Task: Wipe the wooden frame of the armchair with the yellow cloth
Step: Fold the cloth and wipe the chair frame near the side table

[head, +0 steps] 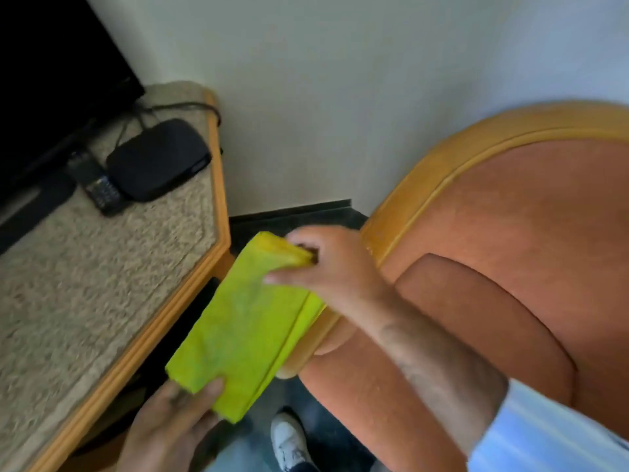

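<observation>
A folded yellow cloth [243, 330] is stretched between both my hands, over the left armrest of the armchair. My right hand [326, 264] pinches its far end near the wooden frame [439, 165], which curves around the orange backrest. My left hand [170, 427] grips the near corner of the cloth from below. The wooden armrest [320, 335] shows just right of the cloth, partly hidden under it. Orange upholstery [510, 267] fills the seat and back.
A wood-edged table with a speckled top [102, 284] stands close on the left, carrying a black box [158, 158], a remote [102, 190] and a dark screen [51, 80]. A narrow gap of dark floor [292, 216] separates table and chair. My shoe [289, 441] is below.
</observation>
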